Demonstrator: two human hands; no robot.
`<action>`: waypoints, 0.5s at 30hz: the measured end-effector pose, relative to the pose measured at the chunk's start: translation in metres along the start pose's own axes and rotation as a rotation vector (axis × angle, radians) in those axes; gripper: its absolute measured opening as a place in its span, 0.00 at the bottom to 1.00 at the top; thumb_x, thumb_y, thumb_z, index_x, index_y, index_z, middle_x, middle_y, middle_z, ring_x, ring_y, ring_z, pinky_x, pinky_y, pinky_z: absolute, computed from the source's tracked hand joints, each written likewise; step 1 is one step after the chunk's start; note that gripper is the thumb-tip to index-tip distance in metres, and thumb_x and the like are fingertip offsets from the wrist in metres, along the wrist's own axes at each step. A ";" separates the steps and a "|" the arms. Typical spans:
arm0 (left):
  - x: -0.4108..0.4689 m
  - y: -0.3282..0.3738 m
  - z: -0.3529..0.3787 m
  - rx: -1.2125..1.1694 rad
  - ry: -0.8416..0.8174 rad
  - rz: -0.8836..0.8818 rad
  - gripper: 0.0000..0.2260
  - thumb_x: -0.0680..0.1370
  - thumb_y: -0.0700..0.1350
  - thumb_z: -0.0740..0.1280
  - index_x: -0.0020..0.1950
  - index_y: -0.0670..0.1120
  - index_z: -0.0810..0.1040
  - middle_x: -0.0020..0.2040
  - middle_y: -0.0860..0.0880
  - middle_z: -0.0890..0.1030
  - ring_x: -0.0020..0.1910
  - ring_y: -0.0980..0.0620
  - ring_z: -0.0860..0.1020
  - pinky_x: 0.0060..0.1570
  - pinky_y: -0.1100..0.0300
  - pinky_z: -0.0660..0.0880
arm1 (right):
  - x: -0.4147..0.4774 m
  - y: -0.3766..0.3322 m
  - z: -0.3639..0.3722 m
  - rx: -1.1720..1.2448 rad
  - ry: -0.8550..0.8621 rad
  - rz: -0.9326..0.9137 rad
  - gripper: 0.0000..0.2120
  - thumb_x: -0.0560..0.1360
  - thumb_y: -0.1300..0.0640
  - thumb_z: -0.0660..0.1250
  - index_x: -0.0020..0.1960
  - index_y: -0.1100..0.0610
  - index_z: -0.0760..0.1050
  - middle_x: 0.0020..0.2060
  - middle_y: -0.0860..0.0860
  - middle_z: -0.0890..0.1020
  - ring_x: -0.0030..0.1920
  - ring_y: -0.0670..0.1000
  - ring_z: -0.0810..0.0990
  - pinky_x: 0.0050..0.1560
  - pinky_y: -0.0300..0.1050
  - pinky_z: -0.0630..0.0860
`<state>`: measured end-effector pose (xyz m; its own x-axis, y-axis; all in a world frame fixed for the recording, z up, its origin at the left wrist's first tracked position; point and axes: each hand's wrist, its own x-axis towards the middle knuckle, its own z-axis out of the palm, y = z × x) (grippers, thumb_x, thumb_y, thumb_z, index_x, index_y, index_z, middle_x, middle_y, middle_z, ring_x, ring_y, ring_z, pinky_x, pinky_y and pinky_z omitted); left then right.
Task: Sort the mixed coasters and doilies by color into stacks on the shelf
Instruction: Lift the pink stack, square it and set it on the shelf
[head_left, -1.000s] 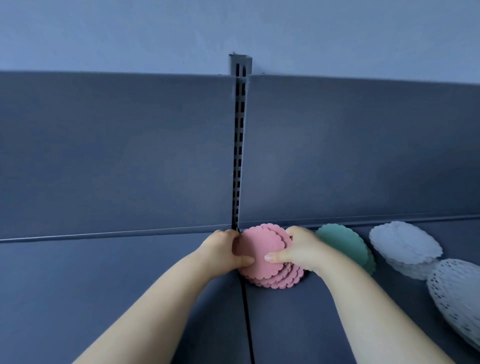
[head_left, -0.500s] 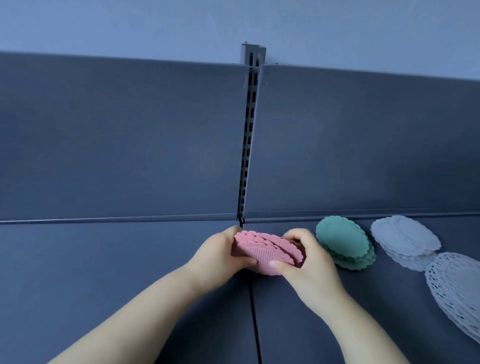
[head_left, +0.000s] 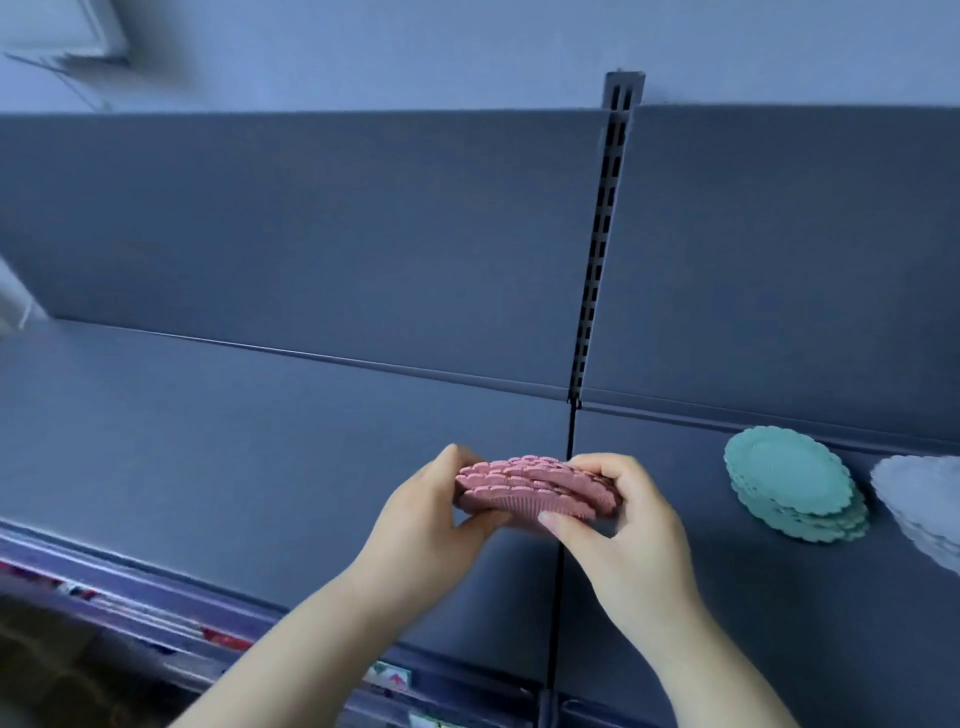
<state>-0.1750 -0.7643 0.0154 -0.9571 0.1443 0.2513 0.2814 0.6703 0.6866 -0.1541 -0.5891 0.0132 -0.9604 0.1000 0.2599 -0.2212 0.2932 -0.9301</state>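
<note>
Both hands hold a small stack of pink coasters (head_left: 535, 491) just above the shelf (head_left: 260, 441), near its middle seam: the left hand (head_left: 426, 525) grips the left edge, the right hand (head_left: 623, 519) pinches the right edge. They look light, thin and a little bendy, with scalloped rims, so the layers could slide apart; squeezing from opposite edges seems wise. To the right, well apart, lie a green stack (head_left: 795, 480) and a white stack (head_left: 924, 499). Nothing blocks the shelf beneath.
</note>
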 end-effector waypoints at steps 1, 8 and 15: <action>-0.006 -0.002 -0.004 0.004 0.014 0.001 0.13 0.71 0.45 0.73 0.44 0.55 0.69 0.41 0.59 0.78 0.44 0.64 0.74 0.39 0.73 0.67 | -0.003 -0.001 0.006 0.018 -0.007 0.006 0.19 0.64 0.65 0.75 0.44 0.45 0.75 0.43 0.37 0.80 0.44 0.40 0.78 0.41 0.26 0.71; -0.030 -0.026 -0.044 -0.049 0.123 -0.021 0.17 0.72 0.43 0.73 0.43 0.59 0.67 0.41 0.62 0.77 0.46 0.68 0.73 0.40 0.77 0.67 | -0.011 -0.024 0.053 0.040 -0.042 -0.014 0.18 0.65 0.63 0.75 0.46 0.44 0.75 0.44 0.39 0.81 0.45 0.42 0.80 0.44 0.32 0.74; -0.017 -0.092 -0.111 -0.141 0.072 -0.044 0.19 0.70 0.44 0.74 0.44 0.62 0.67 0.41 0.66 0.77 0.46 0.73 0.72 0.41 0.79 0.66 | -0.003 -0.045 0.145 0.031 0.025 0.032 0.19 0.64 0.63 0.75 0.46 0.42 0.75 0.43 0.40 0.82 0.44 0.43 0.80 0.44 0.38 0.76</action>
<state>-0.1771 -0.9096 0.0234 -0.9627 0.0610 0.2636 0.2510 0.5656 0.7856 -0.1661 -0.7403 0.0168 -0.9625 0.1330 0.2364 -0.1963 0.2604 -0.9453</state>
